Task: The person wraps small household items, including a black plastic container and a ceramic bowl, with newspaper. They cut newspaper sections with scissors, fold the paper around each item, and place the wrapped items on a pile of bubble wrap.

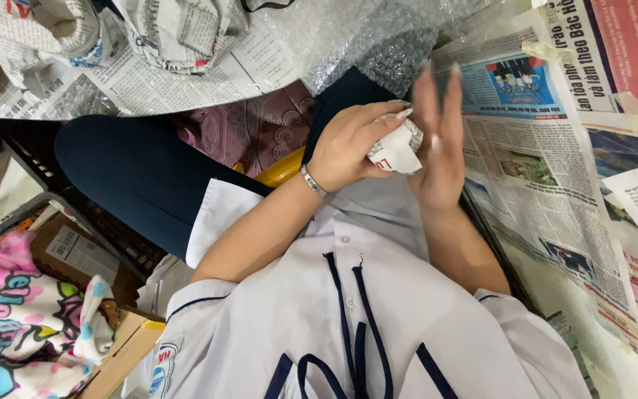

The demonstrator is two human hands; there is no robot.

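Note:
My left hand (348,148), with a silver bracelet on the wrist, is closed around a small bundle wrapped in crumpled newspaper (396,151). It holds the bundle in front of my white shirt with navy ribbons (348,310). My right hand (437,140) stands upright against the bundle's right side, fingers stretched out and slightly blurred, the palm touching the paper. What is inside the wrapping is hidden. My knee in dark trousers (134,174) lies to the left of the hands.
Flat newspaper sheets (548,170) cover the right side. Bubble wrap (363,37) and crumpled newspaper (179,29) lie at the top. A cardboard box (75,251) and a pink patterned cloth (16,318) sit at the lower left, and a dark crate (31,159) at the left.

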